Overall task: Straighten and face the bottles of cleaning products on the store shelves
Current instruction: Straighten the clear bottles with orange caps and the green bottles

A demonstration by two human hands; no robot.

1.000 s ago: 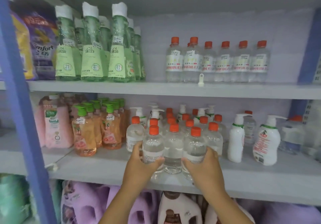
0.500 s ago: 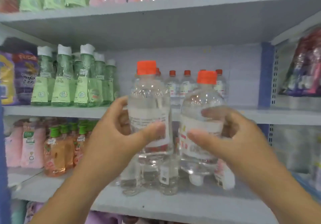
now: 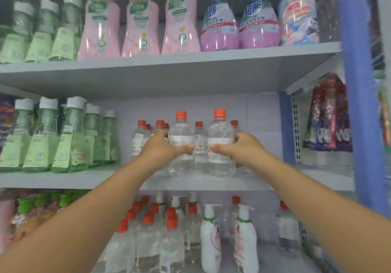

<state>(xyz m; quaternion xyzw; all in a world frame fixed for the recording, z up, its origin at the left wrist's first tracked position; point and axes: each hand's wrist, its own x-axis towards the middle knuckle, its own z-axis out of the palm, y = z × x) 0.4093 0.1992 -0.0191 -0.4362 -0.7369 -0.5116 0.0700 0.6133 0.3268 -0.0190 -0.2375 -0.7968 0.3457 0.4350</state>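
Two clear bottles with orange caps stand upright at the front of the middle shelf (image 3: 211, 180). My left hand (image 3: 163, 147) grips the left clear bottle (image 3: 181, 133) around its white label. My right hand (image 3: 239, 146) grips the right clear bottle (image 3: 221, 130) the same way. Behind them stands a row of smaller clear orange-capped bottles (image 3: 139, 137). Both bottles' bases sit at shelf level; whether they touch the shelf I cannot tell.
Green bottles with white caps (image 3: 72, 137) fill the middle shelf's left. Pink and purple bottles (image 3: 182, 24) line the top shelf. Below are more orange-capped bottles (image 3: 148, 234) and white pump bottles (image 3: 245, 234). A blue upright post (image 3: 357, 103) bounds the right, with bagged goods (image 3: 328, 120) beyond.
Both hands picked the two clear bottles off the lower shelf, raised them, then carried them forward and onto the middle shelf in front of the smaller bottles. The view tilted upward.
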